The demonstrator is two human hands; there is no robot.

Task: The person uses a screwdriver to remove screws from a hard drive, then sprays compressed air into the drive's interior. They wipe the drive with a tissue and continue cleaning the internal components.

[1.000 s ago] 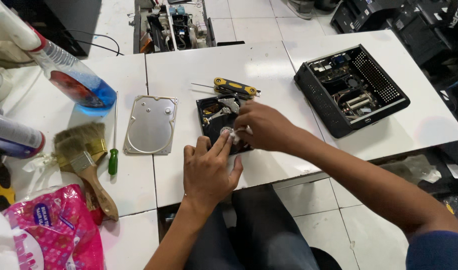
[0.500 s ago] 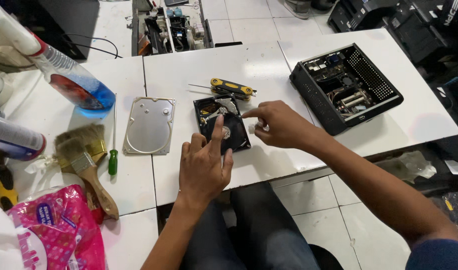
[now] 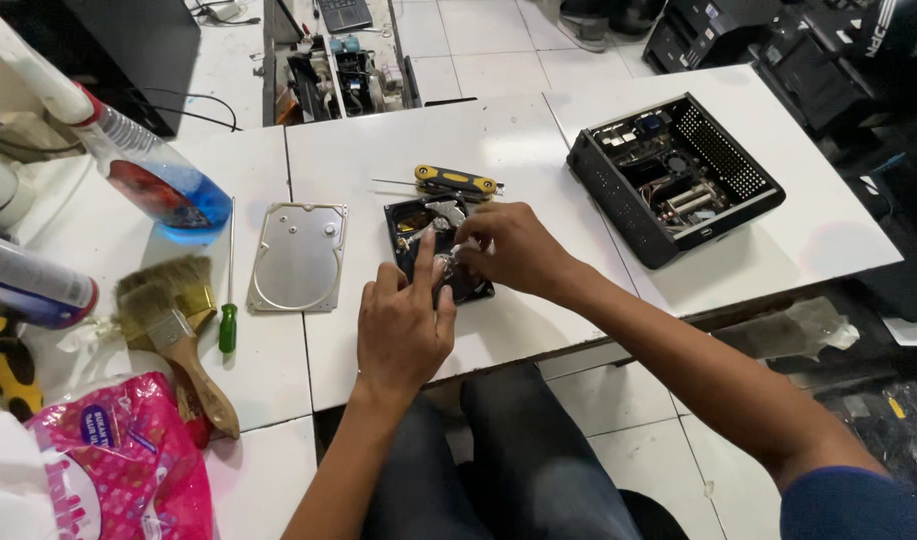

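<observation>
An open drive [image 3: 433, 250] lies near the table's [image 3: 518, 130] front edge, at its middle. The left hand [image 3: 403, 325] rests flat on the drive's near end, fingers [image 3: 424, 262] spread, gripping nothing. The right hand [image 3: 513, 245] covers its right side, fingertips pinched on a small metal part [image 3: 462, 249] inside. A lid [image 3: 300, 256] lies left, pliers [image 3: 456, 181] just behind.

The table [image 3: 538, 140] is white. The opened hard drive [image 3: 418, 225] is black with silvery metal inside, and its loose lid [image 3: 298, 257] is plain silver. The folding tool [image 3: 456, 181] is yellow and black. The screwdriver [image 3: 227, 325] has a green handle. The spray bottle [image 3: 163, 190] holds blue liquid. The packet [image 3: 128, 455] is pink. The computer case [image 3: 673, 180] is black.
</observation>
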